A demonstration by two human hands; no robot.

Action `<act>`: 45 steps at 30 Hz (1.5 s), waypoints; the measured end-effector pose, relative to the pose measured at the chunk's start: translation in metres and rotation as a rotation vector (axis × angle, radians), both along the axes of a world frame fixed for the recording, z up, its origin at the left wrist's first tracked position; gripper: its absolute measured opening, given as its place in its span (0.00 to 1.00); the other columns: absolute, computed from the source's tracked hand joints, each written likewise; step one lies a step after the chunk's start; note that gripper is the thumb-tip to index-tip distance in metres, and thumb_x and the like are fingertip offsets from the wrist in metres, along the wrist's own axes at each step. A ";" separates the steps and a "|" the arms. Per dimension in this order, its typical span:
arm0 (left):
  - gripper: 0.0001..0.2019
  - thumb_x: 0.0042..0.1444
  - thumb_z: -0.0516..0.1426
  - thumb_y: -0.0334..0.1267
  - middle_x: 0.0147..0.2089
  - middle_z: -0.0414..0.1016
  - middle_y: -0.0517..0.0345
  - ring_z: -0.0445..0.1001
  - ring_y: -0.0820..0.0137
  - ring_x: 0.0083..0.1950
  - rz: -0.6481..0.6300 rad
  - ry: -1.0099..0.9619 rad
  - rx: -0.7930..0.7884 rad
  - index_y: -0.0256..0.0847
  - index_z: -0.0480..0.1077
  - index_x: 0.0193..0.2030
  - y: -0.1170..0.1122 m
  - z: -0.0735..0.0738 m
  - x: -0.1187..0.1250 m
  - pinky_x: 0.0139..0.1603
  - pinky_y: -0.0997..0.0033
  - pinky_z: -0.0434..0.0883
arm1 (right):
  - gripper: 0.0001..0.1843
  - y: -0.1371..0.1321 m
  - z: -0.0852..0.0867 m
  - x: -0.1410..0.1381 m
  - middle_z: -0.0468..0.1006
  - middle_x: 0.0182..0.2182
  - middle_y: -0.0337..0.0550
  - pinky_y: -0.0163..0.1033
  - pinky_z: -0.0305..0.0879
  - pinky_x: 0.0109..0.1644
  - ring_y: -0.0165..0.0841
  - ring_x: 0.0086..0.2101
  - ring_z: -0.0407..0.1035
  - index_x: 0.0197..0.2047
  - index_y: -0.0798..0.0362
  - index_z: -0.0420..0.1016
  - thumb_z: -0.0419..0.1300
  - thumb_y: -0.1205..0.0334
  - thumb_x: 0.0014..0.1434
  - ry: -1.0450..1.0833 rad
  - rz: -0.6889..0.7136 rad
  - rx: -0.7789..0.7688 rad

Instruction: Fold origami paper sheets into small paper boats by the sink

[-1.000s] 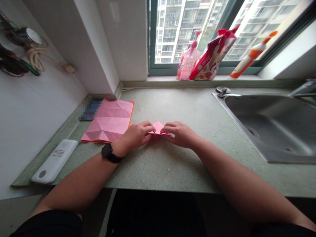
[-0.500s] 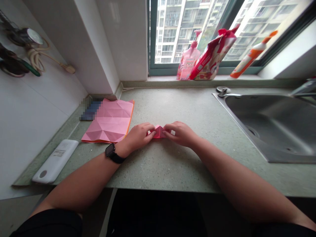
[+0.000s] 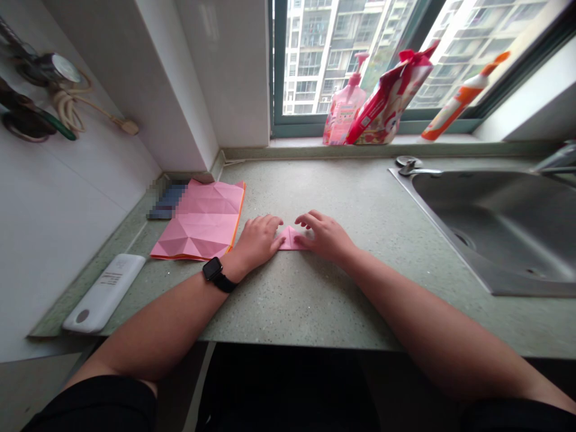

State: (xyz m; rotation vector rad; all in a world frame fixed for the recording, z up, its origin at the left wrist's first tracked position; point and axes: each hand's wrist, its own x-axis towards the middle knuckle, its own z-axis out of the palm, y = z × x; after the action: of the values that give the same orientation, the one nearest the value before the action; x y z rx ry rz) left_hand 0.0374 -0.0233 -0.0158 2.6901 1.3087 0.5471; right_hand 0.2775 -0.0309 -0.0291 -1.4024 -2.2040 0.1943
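Observation:
A small folded piece of pink paper [image 3: 290, 239], triangular with a crease down its middle, lies flat on the speckled green countertop [image 3: 288, 306]. My left hand [image 3: 258, 242] rests at its left side, thumb on or beside the paper's edge, other fingers apart from it. On the opposite side, my right hand [image 3: 327, 235] has its thumb at the paper's right part, with the fingers raised and curved. Parts of both paper corners are hidden by the thumbs. Larger creased pink sheets [image 3: 204, 219] with an orange sheet under them lie to the left.
A white power bank [image 3: 105, 293] lies at the front left. A steel sink [image 3: 486, 234] is set in at the right. On the windowsill stand a pink pump bottle [image 3: 345, 111], a red bag [image 3: 389, 99] and an orange-and-white bottle [image 3: 459, 105].
The paper was pinched between both hands with its middle raised; now it lies flat. Fingers of both hands have opened and lifted off it.

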 end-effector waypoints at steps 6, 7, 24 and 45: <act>0.11 0.76 0.55 0.36 0.63 0.81 0.49 0.75 0.56 0.63 -0.218 -0.039 0.021 0.44 0.77 0.57 0.001 0.001 -0.003 0.67 0.50 0.70 | 0.05 0.006 -0.005 0.002 0.83 0.46 0.46 0.45 0.70 0.49 0.38 0.41 0.77 0.42 0.45 0.88 0.68 0.60 0.68 -0.058 0.064 0.015; 0.11 0.76 0.55 0.37 0.62 0.81 0.50 0.76 0.56 0.63 -0.241 -0.040 0.015 0.44 0.78 0.57 0.002 0.001 -0.003 0.67 0.49 0.70 | 0.05 0.006 -0.006 0.003 0.83 0.46 0.46 0.45 0.70 0.49 0.38 0.42 0.77 0.42 0.44 0.89 0.68 0.60 0.69 -0.058 0.067 0.017; 0.12 0.77 0.59 0.42 0.64 0.81 0.49 0.77 0.57 0.64 -0.283 -0.034 -0.033 0.45 0.80 0.59 0.007 -0.004 -0.005 0.71 0.46 0.70 | 0.11 0.003 -0.004 0.004 0.83 0.50 0.49 0.47 0.68 0.51 0.42 0.46 0.74 0.45 0.45 0.87 0.73 0.48 0.67 -0.126 0.060 -0.015; 0.14 0.78 0.56 0.42 0.67 0.79 0.47 0.75 0.54 0.68 -0.224 0.007 -0.096 0.45 0.81 0.60 0.004 0.000 -0.005 0.73 0.40 0.68 | 0.26 0.021 -0.006 0.061 0.72 0.69 0.55 0.72 0.61 0.74 0.59 0.71 0.63 0.61 0.40 0.82 0.77 0.47 0.61 -0.099 0.043 -0.210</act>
State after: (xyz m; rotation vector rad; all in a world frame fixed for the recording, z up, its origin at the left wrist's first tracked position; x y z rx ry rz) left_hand 0.0327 -0.0197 -0.0156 2.7120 0.9887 0.4387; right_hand 0.3386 -0.0098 -0.0355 -1.5048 -2.3521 0.3892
